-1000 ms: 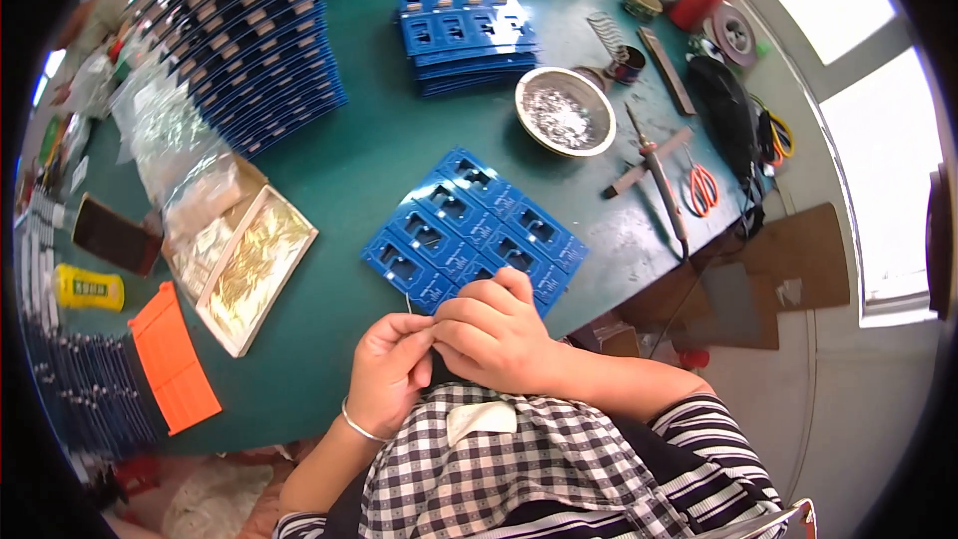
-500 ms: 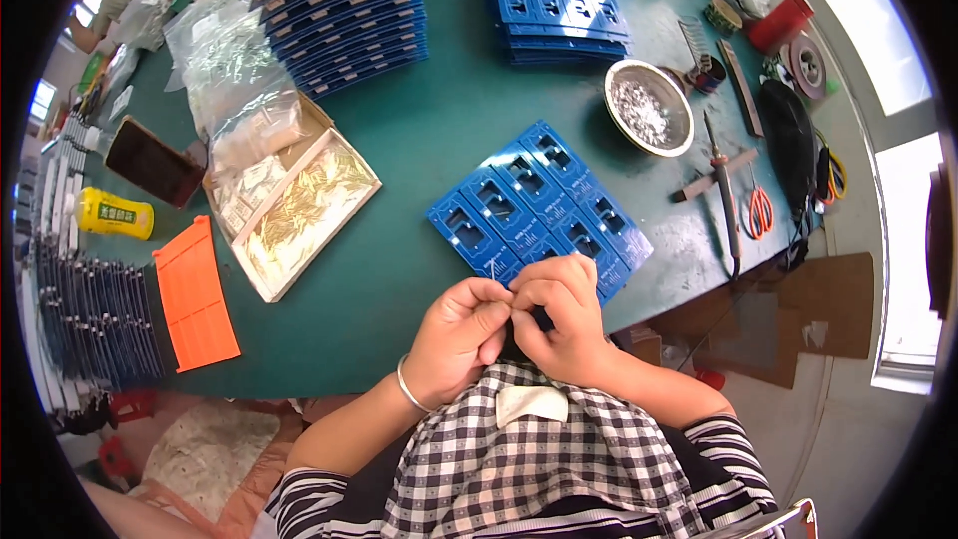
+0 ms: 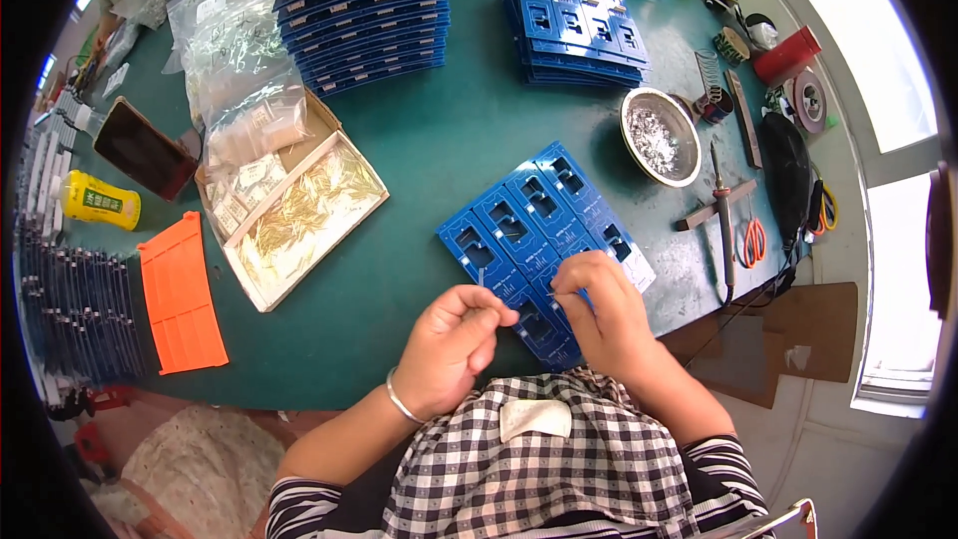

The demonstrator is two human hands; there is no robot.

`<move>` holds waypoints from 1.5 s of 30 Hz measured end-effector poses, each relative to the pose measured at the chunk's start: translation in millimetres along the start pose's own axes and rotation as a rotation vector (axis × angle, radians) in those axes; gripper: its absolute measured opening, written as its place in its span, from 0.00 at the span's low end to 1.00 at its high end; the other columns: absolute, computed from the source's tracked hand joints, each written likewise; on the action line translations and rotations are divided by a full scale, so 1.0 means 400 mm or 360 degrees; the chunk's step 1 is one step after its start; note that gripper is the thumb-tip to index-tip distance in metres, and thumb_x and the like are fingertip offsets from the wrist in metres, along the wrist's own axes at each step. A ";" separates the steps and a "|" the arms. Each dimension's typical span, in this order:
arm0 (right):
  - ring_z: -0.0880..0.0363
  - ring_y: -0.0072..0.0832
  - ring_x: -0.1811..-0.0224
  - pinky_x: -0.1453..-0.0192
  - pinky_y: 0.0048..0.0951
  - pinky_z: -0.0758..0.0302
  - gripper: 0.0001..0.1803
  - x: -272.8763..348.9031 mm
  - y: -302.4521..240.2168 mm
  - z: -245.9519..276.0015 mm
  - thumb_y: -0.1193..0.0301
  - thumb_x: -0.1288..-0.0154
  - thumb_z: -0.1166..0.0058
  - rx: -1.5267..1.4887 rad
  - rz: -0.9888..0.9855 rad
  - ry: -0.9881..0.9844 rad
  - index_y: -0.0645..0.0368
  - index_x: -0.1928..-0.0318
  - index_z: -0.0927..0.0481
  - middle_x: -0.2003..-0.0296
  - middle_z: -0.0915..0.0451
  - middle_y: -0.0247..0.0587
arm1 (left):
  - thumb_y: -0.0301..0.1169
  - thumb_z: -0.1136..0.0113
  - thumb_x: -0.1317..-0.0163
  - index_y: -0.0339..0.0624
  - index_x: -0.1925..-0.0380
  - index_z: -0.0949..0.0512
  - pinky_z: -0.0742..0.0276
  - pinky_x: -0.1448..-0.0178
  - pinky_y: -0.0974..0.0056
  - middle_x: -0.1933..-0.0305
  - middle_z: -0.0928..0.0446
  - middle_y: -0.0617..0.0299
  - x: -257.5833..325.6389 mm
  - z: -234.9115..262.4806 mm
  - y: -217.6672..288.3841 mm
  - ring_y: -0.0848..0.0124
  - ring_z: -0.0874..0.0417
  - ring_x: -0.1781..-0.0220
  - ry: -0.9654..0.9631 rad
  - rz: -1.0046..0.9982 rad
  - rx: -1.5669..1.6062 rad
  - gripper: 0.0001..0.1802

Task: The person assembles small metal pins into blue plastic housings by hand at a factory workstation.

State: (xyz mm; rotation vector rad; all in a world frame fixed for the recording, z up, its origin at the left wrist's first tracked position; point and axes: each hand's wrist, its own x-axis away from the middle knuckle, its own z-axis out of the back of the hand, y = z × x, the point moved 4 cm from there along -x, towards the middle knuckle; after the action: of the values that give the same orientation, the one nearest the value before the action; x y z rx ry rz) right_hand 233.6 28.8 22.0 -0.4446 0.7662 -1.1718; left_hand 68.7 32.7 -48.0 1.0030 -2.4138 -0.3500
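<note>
A blue circuit board panel (image 3: 534, 255) with dark cut-outs lies on the green table in front of me. My left hand (image 3: 454, 344), with a bangle at the wrist, is closed in a pinch at the panel's near left edge. A thin pale strip (image 3: 481, 276) stands up from its fingers. My right hand (image 3: 606, 314) is over the panel's near right part, thumb and forefinger pinched close to the board's surface; what they hold is too small to name. A gap separates the two hands. Part of the panel is hidden beneath the right hand.
A shallow box (image 3: 309, 215) of thin gold-coloured pins sits left, near an orange tray (image 3: 185, 294). Stacked blue boards (image 3: 574, 25) stand at the back. To the right are a metal bowl (image 3: 661, 137), a soldering iron (image 3: 722, 225) and orange-handled scissors (image 3: 751, 243).
My hands, which were together at the panel's near edge, have separated. The right has moved right over the board, the left slightly down and left. The view has shifted a little.
</note>
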 end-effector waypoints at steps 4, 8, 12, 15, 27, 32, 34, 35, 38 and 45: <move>0.25 0.37 0.60 0.56 0.32 0.29 0.09 -0.028 0.005 0.001 0.79 0.47 0.44 0.0363 0.0165 -0.0236 0.60 0.66 0.28 0.63 0.26 0.41 | 0.23 0.47 0.34 0.40 0.59 0.27 0.35 0.77 0.77 0.62 0.20 0.56 0.021 0.022 0.034 0.83 0.31 0.82 0.0106 -0.0052 -0.0266 0.05; 0.28 0.34 0.64 0.57 0.31 0.30 0.06 -0.035 0.000 -0.022 0.75 0.48 0.43 0.0407 0.0275 -0.0466 0.60 0.68 0.26 0.65 0.27 0.38 | 0.21 0.46 0.36 0.40 0.58 0.27 0.35 0.78 0.79 0.64 0.20 0.56 0.027 0.014 0.041 0.83 0.32 0.82 0.0072 -0.0105 -0.0332 0.07; 0.29 0.33 0.65 0.58 0.32 0.30 0.06 -0.038 0.008 -0.038 0.75 0.51 0.42 0.0420 0.0284 -0.0494 0.59 0.72 0.25 0.65 0.29 0.37 | 0.20 0.46 0.37 0.40 0.57 0.27 0.36 0.79 0.79 0.64 0.20 0.55 0.028 0.013 0.052 0.83 0.32 0.82 0.0074 -0.0218 -0.0415 0.09; 0.29 0.33 0.64 0.58 0.32 0.30 0.06 -0.039 0.012 -0.044 0.74 0.51 0.42 0.0465 0.0281 -0.0515 0.59 0.72 0.25 0.65 0.29 0.37 | 0.20 0.46 0.37 0.40 0.57 0.28 0.36 0.79 0.80 0.64 0.21 0.55 0.028 0.006 0.061 0.83 0.31 0.81 0.0093 -0.0165 -0.0502 0.09; 0.31 0.26 0.68 0.65 0.27 0.36 0.04 -0.061 -0.052 -0.067 0.70 0.54 0.45 0.1096 0.0656 -0.0725 0.54 0.78 0.27 0.74 0.34 0.31 | 0.20 0.46 0.37 0.39 0.57 0.28 0.36 0.78 0.80 0.64 0.21 0.55 0.038 0.027 0.060 0.83 0.27 0.77 0.0151 -0.0235 -0.0565 0.09; 0.31 0.26 0.68 0.65 0.28 0.36 0.04 -0.060 -0.055 -0.058 0.69 0.55 0.46 0.1022 0.0663 -0.0676 0.53 0.79 0.27 0.74 0.34 0.30 | 0.20 0.46 0.38 0.39 0.57 0.28 0.38 0.78 0.80 0.64 0.22 0.56 0.041 0.020 0.061 0.82 0.31 0.79 0.0167 -0.0266 -0.0651 0.10; 0.31 0.26 0.68 0.65 0.28 0.36 0.04 -0.050 -0.042 -0.047 0.69 0.54 0.46 0.1044 0.0603 -0.0573 0.52 0.79 0.27 0.74 0.34 0.30 | 0.19 0.47 0.38 0.40 0.57 0.29 0.41 0.79 0.78 0.64 0.22 0.56 0.045 0.015 0.063 0.82 0.35 0.82 0.0154 -0.0302 -0.0711 0.10; 0.30 0.25 0.67 0.62 0.28 0.35 0.04 -0.042 -0.031 -0.052 0.68 0.55 0.46 0.0922 0.0631 -0.0546 0.52 0.78 0.26 0.72 0.33 0.31 | 0.19 0.48 0.38 0.40 0.57 0.30 0.42 0.80 0.78 0.66 0.23 0.57 0.046 0.019 0.065 0.82 0.36 0.82 0.0203 -0.0305 -0.0784 0.10; 0.28 0.26 0.64 0.56 0.30 0.32 0.08 -0.009 -0.001 -0.059 0.65 0.53 0.43 0.0700 0.0812 -0.0391 0.52 0.72 0.22 0.67 0.27 0.32 | 0.16 0.47 0.40 0.38 0.59 0.29 0.44 0.82 0.79 0.68 0.22 0.57 0.062 0.036 0.078 0.84 0.38 0.84 0.0331 -0.0499 -0.0686 0.11; 0.27 0.33 0.50 0.46 0.36 0.32 0.32 0.067 0.011 0.004 0.57 0.49 0.38 0.0454 0.0537 -0.0236 0.54 0.43 0.25 0.38 0.31 0.37 | 0.19 0.50 0.36 0.40 0.56 0.29 0.45 0.83 0.81 0.63 0.24 0.56 0.075 0.051 0.129 0.86 0.41 0.85 0.0577 -0.0780 -0.0842 0.10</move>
State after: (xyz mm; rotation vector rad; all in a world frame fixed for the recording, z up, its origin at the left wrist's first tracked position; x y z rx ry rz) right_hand 242.7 5.2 12.1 -0.1537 0.5110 -0.9016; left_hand 9.2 47.9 -33.5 1.2570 -1.6078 -0.8428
